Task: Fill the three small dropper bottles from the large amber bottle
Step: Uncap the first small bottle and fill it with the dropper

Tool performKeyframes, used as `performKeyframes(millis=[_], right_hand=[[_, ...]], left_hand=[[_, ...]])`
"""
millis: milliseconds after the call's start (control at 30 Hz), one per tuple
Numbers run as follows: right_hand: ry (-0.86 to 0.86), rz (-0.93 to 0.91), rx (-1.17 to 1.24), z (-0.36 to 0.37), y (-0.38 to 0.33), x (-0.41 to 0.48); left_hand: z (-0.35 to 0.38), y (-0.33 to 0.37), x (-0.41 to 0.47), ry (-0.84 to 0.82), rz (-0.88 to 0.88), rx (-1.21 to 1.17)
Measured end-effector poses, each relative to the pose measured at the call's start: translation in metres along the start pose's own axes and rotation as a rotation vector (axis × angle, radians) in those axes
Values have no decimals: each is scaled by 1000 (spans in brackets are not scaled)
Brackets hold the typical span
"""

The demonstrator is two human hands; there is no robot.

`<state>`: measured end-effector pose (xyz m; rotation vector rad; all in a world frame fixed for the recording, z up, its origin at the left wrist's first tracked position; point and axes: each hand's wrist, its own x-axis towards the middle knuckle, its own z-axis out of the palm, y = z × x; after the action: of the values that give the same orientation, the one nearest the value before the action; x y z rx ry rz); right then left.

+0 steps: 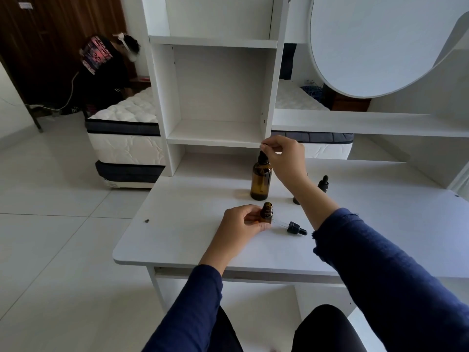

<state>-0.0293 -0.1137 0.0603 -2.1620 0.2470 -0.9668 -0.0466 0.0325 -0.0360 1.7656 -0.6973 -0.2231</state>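
Note:
The large amber bottle [261, 179] stands upright on the white desk [177, 224], with its black dropper cap [263, 156] on its neck. My right hand [284, 156] pinches the rubber bulb at the top of that cap. My left hand [241, 224] grips a small amber bottle [267, 212] that stands uncapped nearer the front edge. That bottle's black dropper [295, 227] lies flat on the desk just to its right. A second small bottle [323, 183], capped, stands behind my right forearm. A third small bottle [296, 199] is mostly hidden by that forearm.
White open shelves [218, 97] rise at the back of the desk, and a round white panel [375, 41] hangs at the upper right. A mattress [127, 133] lies on the floor to the left, with a person [106, 69] crouched behind it.

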Motion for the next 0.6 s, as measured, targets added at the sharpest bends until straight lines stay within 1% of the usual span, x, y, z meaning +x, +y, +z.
performKeyframes(millis=[600], right_hand=[[-3,56,15,0,1,-4]], left_hand=[[0,0,0,6,0,32]])
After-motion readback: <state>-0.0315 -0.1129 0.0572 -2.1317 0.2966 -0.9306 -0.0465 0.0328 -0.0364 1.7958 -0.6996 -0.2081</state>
